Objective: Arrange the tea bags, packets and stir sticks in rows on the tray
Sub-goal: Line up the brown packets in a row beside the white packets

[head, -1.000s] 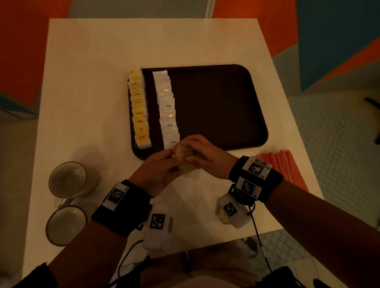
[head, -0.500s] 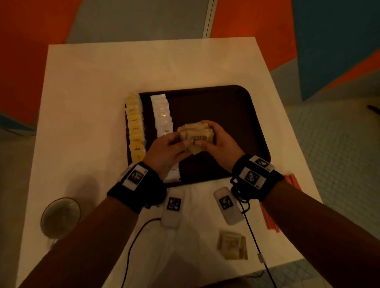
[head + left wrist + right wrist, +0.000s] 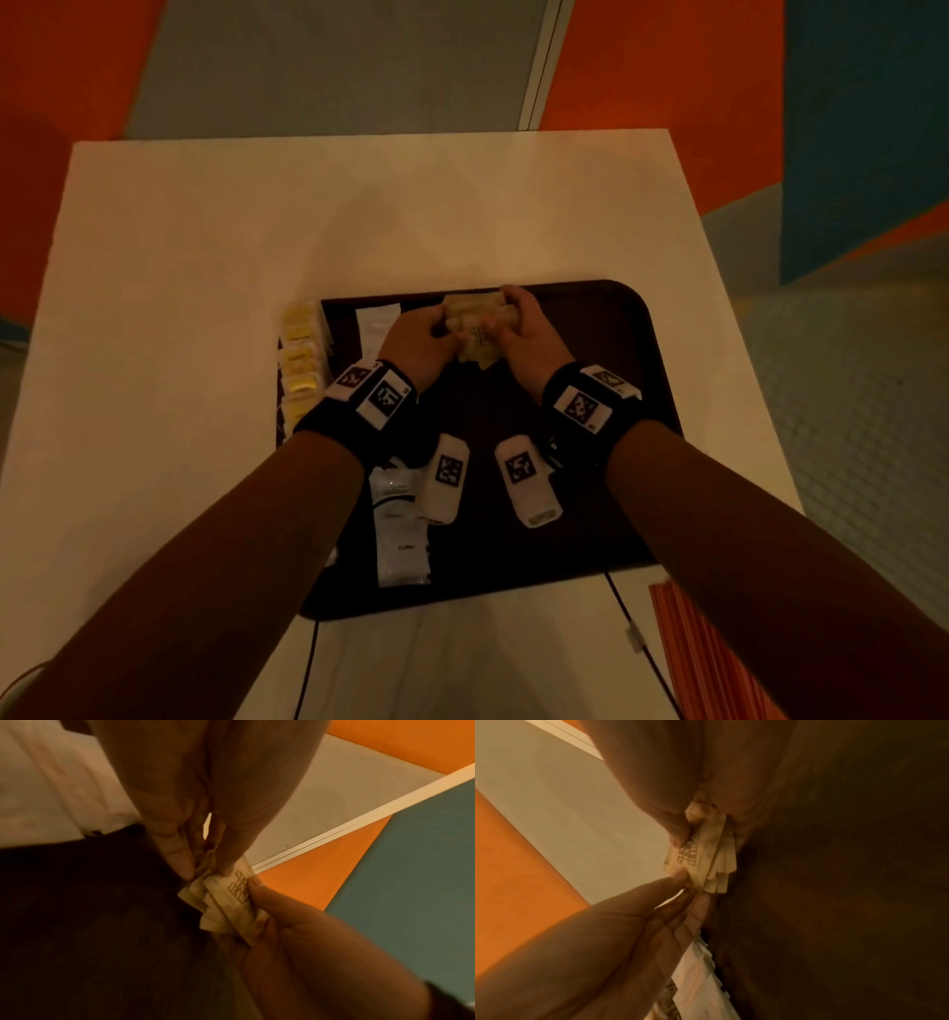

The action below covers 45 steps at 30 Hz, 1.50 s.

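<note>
Both hands: left hand [image 3: 418, 342] and right hand [image 3: 531, 336] pinching fanned brown sugar packets [image 3: 475, 329] over tray [image 3: 616, 462] far edge, beside white packet row [image 3: 377, 329]; bare tray rightward.

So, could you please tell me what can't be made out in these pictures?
- Head view: the middle of the white packet row is hidden by the left hand and wristband.
- Head view: the stir sticks are cut off by the right forearm and the frame's edge.
- Wrist views: the brown packets are fanned and overlapping between both hands, so their count is unclear; the print is partly under the right hand.
</note>
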### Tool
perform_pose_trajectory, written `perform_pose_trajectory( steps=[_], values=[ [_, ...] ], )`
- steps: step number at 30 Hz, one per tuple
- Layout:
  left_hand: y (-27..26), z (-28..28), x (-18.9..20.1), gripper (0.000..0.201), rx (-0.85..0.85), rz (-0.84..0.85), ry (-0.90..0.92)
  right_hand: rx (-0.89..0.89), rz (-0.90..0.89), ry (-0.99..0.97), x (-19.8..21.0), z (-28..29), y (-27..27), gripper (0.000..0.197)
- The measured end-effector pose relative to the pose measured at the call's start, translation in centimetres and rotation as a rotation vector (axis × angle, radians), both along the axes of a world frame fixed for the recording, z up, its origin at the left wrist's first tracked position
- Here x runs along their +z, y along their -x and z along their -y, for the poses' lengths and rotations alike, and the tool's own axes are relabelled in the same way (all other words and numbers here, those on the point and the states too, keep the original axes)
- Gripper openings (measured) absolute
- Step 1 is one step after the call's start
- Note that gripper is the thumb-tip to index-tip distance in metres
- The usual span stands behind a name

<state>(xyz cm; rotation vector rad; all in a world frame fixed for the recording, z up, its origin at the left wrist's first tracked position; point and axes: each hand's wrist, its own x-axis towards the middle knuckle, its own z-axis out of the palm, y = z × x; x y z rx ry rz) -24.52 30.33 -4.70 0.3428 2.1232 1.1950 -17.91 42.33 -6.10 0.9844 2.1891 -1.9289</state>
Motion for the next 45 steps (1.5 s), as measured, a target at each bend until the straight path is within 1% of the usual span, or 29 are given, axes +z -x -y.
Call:
perform_pose_trajectory(
  steps=[4, 6, 9, 10, 12, 16, 18, 23, 25, 30, 32, 34, 37, 40, 43, 45],
  values=[
    [1.1, -0.2, -0.5, 0.028, -0.044, -0.081, 0.063, -0.033, -0.015, -0.113, -0.8, 0.4, 0.9, 0.039],
    [1.3, -0.2, -0.7, 0.028, -0.080, -0.130, 0.089, -0.026, -0.007, -0.201, -1.3, 0.7, 1.1, 0.039],
    [1.3, -0.1, -0.8, 0.032, -0.128, -0.187, 0.146, 0.051, 0.151, -0.429, -1.8, 0.8, 1.0, 0.044],
    [1.2, 0.0, -0.8, 0.032, -0.130, -0.187, 0.148, 0.074, 0.193, -0.465, -2.0, 0.9, 0.8, 0.047],
    [0.8, 0.1, -0.7, 0.034, -0.118, -0.160, 0.134, 0.092, 0.210, -0.492, -2.2, 0.8, 0.4, 0.051],
    [-0.1, 0.5, -0.6, 0.037, -0.116, -0.144, 0.135, 0.083, 0.111, -0.452, -2.2, 0.2, -0.8, 0.048],
    [-0.6, 0.6, -0.5, 0.037, -0.107, -0.137, 0.120, 0.089, 0.087, -0.469, -1.9, -0.2, -1.4, 0.047],
    [-1.5, 0.9, -0.4, 0.035, -0.081, -0.094, 0.066, 0.154, 0.072, -0.474, -1.2, -0.9, -2.2, 0.042],
    [-1.6, 1.1, -0.2, 0.036, -0.063, -0.083, 0.047, 0.149, 0.061, -0.470, -1.1, -1.0, -2.4, 0.040],
    [-1.9, 1.5, -0.2, 0.036, -0.029, -0.054, 0.003, 0.005, 0.029, -0.333, -1.2, -0.8, -2.5, 0.019],
    [-2.1, 1.6, -0.1, 0.036, -0.029, -0.063, 0.007, 0.008, 0.038, -0.344, -1.3, -0.9, -2.4, 0.012],
    [-2.1, 1.8, 0.0, 0.038, -0.040, -0.072, 0.007, 0.065, 0.078, -0.382, -1.2, -1.0, -2.4, 0.007],
    [-2.2, 1.8, 0.2, 0.039, -0.011, -0.042, -0.019, 0.122, 0.129, -0.336, -1.0, -1.4, -2.5, 0.008],
    [-2.6, 1.9, 0.2, 0.040, 0.017, -0.031, -0.035, 0.102, 0.109, -0.313, -0.8, -1.8, -2.5, 0.005],
    [-2.8, 1.9, 0.2, 0.039, 0.051, 0.008, -0.078, 0.095, 0.078, -0.270, -0.7, -2.1, -2.4, 0.018],
    [-2.9, 1.8, 0.2, 0.039, 0.069, 0.040, -0.099, 0.163, 0.086, -0.332, -0.7, -2.0, -2.4, 0.023]
  ],
)
